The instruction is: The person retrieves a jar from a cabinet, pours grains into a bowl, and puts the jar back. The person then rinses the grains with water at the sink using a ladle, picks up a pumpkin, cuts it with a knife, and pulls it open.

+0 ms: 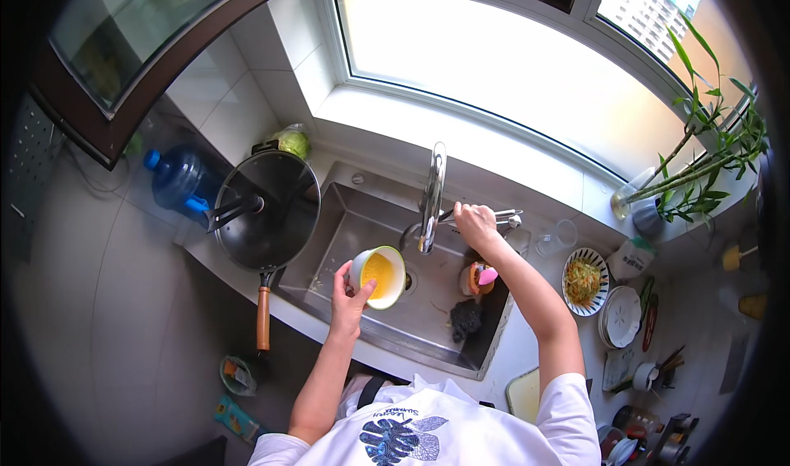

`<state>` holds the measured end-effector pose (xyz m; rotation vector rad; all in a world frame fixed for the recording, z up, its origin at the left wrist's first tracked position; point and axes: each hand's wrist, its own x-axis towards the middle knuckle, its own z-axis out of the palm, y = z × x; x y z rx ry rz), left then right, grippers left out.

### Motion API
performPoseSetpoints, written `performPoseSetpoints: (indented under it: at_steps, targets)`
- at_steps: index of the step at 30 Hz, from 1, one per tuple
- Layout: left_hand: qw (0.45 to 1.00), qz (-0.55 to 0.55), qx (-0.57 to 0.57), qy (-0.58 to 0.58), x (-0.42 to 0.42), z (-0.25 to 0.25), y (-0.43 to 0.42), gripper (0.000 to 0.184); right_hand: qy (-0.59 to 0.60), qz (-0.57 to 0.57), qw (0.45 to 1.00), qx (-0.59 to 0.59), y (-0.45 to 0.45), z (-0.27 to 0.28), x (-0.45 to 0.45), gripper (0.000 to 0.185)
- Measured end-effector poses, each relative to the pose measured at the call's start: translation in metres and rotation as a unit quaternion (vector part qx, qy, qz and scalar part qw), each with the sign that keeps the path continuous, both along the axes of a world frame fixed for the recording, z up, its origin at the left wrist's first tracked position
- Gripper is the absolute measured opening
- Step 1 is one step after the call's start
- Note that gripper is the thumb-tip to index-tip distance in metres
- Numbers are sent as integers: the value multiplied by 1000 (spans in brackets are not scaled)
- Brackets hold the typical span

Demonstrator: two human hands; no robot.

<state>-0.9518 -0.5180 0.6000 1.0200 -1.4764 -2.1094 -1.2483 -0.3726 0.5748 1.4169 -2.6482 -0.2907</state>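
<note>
My left hand (350, 301) grips a white bowl (397, 300) with a green rim, tilted over the sink (387, 334). Yellow liquid, like beaten egg, is in the bowl. Behind and right of the tall chrome faucet (432, 194), my right hand (476, 224) is closed around thin metal-handled utensils (504, 217). A dark rounded head (410, 237) shows left of the faucet, apparently part of one of them. In the sink's right part lie a dark scouring ball (466, 319) and an orange container (471, 277) with a pink piece (488, 276).
A wok with a glass lid (276, 203) stands left of the sink, its wooden handle over the counter edge. Right are a striped plate of shredded food (583, 283), stacked white dishes (621, 316) and a clear glass (565, 233). Potted bamboo (687, 174) stands by the window.
</note>
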Motion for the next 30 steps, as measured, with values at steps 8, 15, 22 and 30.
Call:
performPoseSetpoints:
  at_steps: [8, 15, 22, 30]
  targets:
    - [1000, -11, -12, -4, -3, -3, 1, 70, 8, 6, 1000, -14, -2, -3, -13, 8]
    - [961, -72, 263, 49, -13, -18, 10, 63, -24, -11, 1000, -4, -10, 0, -17, 11]
    - [946, -103, 305, 48, -30, -23, 32, 56, -26, -4, 1000, -8, -9, -1, -13, 12]
    - [942, -102, 315, 59, -36, -26, 33, 59, -33, -4, 999, -37, -6, -8, -5, 13]
